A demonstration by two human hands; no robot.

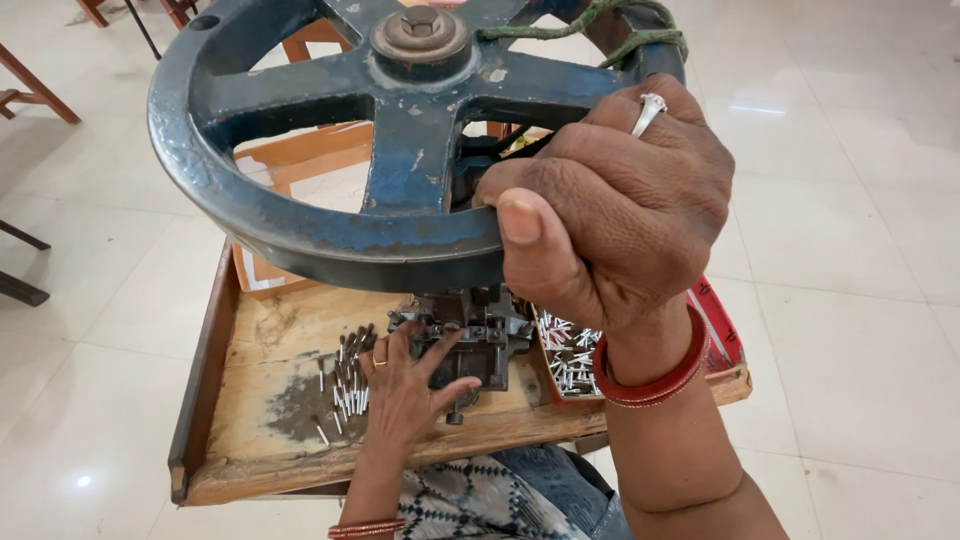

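The right hand (610, 205) grips the rim of the dark blue spoked iron handwheel (400, 140). Below it, the left hand (405, 385), fingers spread, touches the small grey metal press (480, 335) on the raised-edged wooden bench (270, 345), between loose silver pins (345, 385) and a red tray (725, 335) holding more; pale tiled floor (850, 250) lies open all around

A handwheel (400, 140) stood above a press head (470, 335) on a wooden tray (290, 440) — loose pins (345, 385) lay left of the head, a box of pins (570, 360) right.
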